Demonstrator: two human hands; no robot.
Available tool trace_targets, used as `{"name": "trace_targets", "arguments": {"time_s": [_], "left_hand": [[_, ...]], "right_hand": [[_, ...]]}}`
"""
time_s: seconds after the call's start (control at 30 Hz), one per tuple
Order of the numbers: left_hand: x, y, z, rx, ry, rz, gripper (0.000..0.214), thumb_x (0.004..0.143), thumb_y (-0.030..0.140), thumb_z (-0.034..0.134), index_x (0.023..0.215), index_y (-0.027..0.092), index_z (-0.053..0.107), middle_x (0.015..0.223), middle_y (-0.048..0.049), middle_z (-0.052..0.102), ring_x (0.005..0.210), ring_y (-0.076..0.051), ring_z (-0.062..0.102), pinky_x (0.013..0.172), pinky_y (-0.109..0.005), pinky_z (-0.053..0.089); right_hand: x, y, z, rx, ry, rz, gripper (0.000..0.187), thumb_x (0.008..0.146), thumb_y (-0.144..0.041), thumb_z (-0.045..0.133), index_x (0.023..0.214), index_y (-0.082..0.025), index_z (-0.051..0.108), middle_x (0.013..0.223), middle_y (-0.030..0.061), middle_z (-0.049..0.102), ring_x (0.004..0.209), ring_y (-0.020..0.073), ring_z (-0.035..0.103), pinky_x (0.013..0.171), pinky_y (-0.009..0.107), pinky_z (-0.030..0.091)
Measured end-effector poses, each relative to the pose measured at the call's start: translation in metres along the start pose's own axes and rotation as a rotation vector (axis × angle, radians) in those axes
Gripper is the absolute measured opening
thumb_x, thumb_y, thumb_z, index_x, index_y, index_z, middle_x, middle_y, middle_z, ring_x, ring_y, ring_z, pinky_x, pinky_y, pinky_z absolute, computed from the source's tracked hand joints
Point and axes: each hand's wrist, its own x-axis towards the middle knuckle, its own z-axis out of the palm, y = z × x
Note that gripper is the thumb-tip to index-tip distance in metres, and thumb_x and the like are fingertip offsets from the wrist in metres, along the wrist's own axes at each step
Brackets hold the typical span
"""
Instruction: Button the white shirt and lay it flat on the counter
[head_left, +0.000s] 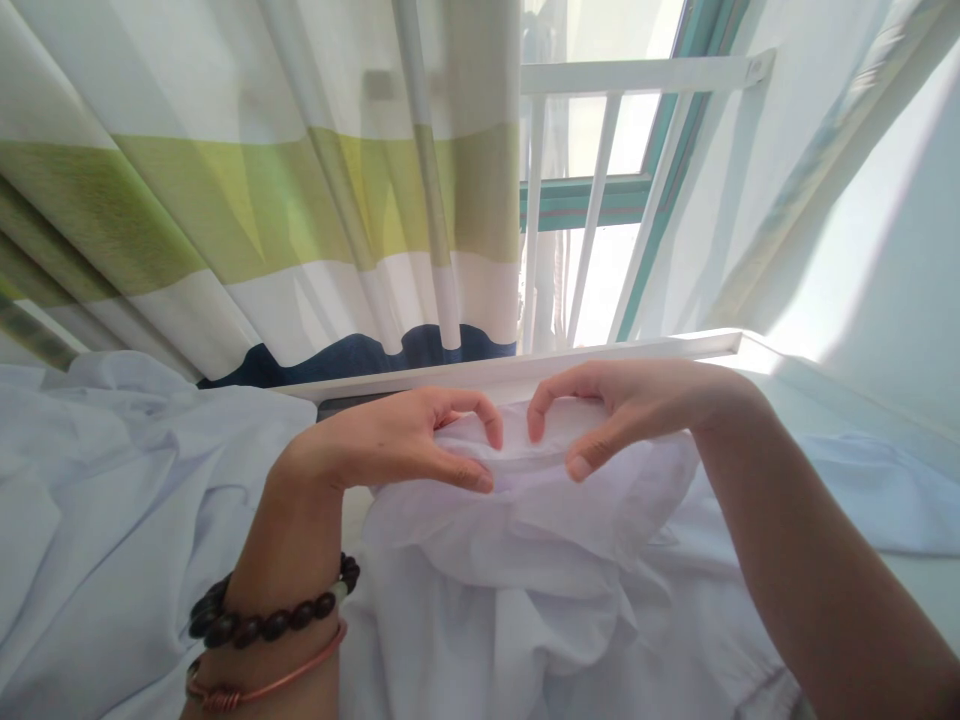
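My left hand (420, 437), with dark beads and a copper-coloured bangle at the wrist, curls around the upper folded edge of a bunched white cloth (510, 560). Facing it from the other side, my right hand (622, 410) bends over the same edge. Thumb and forefinger of each hand stand a little apart, with cloth between them. A short gap separates the two hands. Their other fingers are mostly hidden behind the fabric. From the held edge the cloth falls in loose folds towards me. I cannot tell what kind of article it is.
More crumpled white fabric (112, 520) lies at left. Behind my hands runs a white ledge (652, 350), with a dark flat object (349, 405) partly showing beside it. A white and green curtain (262, 200) hangs beyond, beside white railings (592, 220) and a window.
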Motion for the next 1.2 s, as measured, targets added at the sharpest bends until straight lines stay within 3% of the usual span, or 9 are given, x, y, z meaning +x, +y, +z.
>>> {"name": "trace_targets", "arguments": {"time_s": [0.23,0.47,0.6,0.67,0.73,0.83,1.0,1.2], "left_hand": [[-0.003,0.008,-0.002,0.166,0.081,0.009,0.028,0.077,0.049,0.066,0.094,0.027,0.069,0.081,0.0047,0.062,0.074,-0.013,0.055,0.063,-0.019,0.041],[-0.008,0.004,-0.005,0.154,0.092,0.013,0.030,0.080,0.053,0.063,0.091,0.026,0.071,0.077,0.0047,0.061,0.065,-0.011,0.050,0.056,-0.019,0.038],[-0.010,-0.003,-0.009,0.148,0.122,0.094,0.025,0.083,0.050,0.063,0.090,0.027,0.071,0.093,0.0028,0.065,0.085,-0.015,0.058,0.072,-0.021,0.044],[-0.011,-0.008,-0.011,0.185,0.193,0.157,0.023,0.082,0.049,0.064,0.087,0.028,0.072,0.113,0.0018,0.061,0.106,-0.019,0.055,0.088,-0.025,0.043],[-0.011,-0.012,-0.012,0.224,0.282,0.176,0.024,0.080,0.052,0.065,0.084,0.029,0.073,0.126,0.0019,0.055,0.119,-0.021,0.049,0.097,-0.028,0.039],[-0.012,-0.013,-0.013,0.253,0.362,0.148,0.028,0.081,0.054,0.063,0.087,0.028,0.071,0.119,0.0006,0.057,0.114,-0.021,0.052,0.096,-0.029,0.040],[-0.013,0.000,-0.007,0.298,0.340,-0.005,0.034,0.084,0.055,0.056,0.095,0.024,0.067,0.094,-0.0010,0.066,0.082,-0.018,0.059,0.069,-0.026,0.046],[-0.003,0.019,0.007,0.307,0.345,0.037,0.036,0.076,0.052,0.065,0.099,0.023,0.065,0.092,0.0001,0.067,0.076,-0.016,0.060,0.063,-0.024,0.046]], "right_hand": [[-0.003,-0.014,0.004,-0.212,0.010,0.122,0.052,0.063,-0.054,0.079,0.108,-0.031,0.064,0.078,-0.0041,0.060,0.066,0.0146,0.053,0.060,0.025,0.039],[-0.005,-0.019,0.008,-0.336,0.096,0.173,0.021,0.070,-0.036,0.070,0.090,-0.029,0.067,0.077,-0.0033,0.061,0.064,0.0143,0.053,0.055,0.026,0.037],[-0.007,-0.016,0.008,-0.377,0.171,0.195,0.012,0.074,-0.036,0.065,0.084,-0.029,0.069,0.077,-0.0018,0.062,0.066,0.0158,0.054,0.054,0.028,0.037],[-0.008,-0.014,0.007,-0.390,0.222,0.161,0.014,0.077,-0.040,0.063,0.083,-0.028,0.069,0.089,-0.0002,0.064,0.073,0.0164,0.056,0.060,0.029,0.040],[-0.008,-0.011,0.007,-0.387,0.286,0.093,0.017,0.080,-0.042,0.061,0.083,-0.026,0.068,0.115,0.0009,0.060,0.083,0.0166,0.058,0.069,0.030,0.043],[-0.008,-0.009,0.006,-0.365,0.384,0.006,0.017,0.082,-0.039,0.059,0.085,-0.024,0.066,0.133,0.0017,0.050,0.096,0.0181,0.058,0.075,0.031,0.044],[-0.005,-0.013,0.009,-0.263,0.409,-0.002,0.009,0.082,-0.027,0.055,0.088,-0.022,0.060,0.096,0.0017,0.066,0.090,0.0181,0.060,0.071,0.029,0.045],[0.001,-0.015,0.012,-0.287,0.428,0.021,0.008,0.084,-0.024,0.051,0.089,-0.022,0.058,0.086,-0.0002,0.064,0.073,0.0146,0.057,0.061,0.026,0.042]]}}
